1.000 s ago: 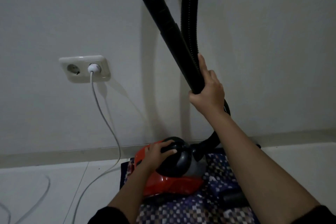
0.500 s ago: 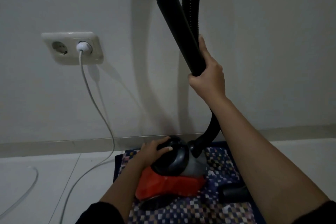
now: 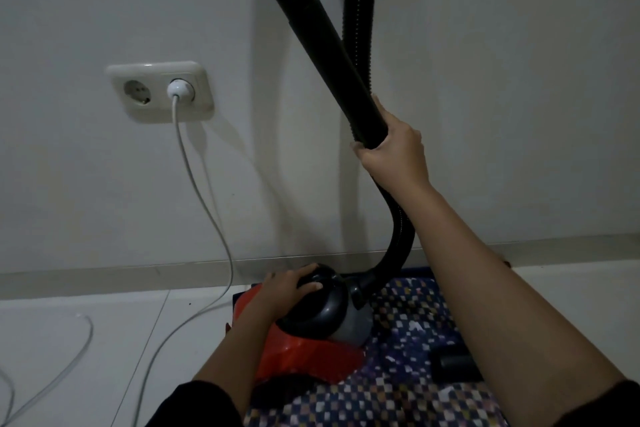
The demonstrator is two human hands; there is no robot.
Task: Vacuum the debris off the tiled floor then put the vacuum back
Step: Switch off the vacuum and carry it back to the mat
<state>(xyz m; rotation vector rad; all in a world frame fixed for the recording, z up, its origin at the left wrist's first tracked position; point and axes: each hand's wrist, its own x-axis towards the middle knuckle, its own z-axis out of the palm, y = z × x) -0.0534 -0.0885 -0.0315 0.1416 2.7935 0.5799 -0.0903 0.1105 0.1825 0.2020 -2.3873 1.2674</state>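
Note:
A small red and dark grey vacuum cleaner (image 3: 308, 354) sits on a blue checkered cloth (image 3: 405, 388) against the wall. My left hand (image 3: 291, 291) grips its black top handle. My right hand (image 3: 394, 149) grips the lower end of the black rigid tube (image 3: 311, 28), which slants up out of view. The ribbed black hose (image 3: 360, 11) hangs behind the tube and curves down into the vacuum's front. White floor tiles (image 3: 104, 340) lie to the left.
A cream double wall socket (image 3: 159, 90) holds a white plug, and its white cord (image 3: 204, 205) drops to the floor and loops at the left. A black nozzle piece (image 3: 453, 364) lies on the cloth under my right forearm. A grey skirting runs along the wall.
The view has shifted, so the socket sits lower and further right in frame. Both hands keep the same hold on the handle and the tube.

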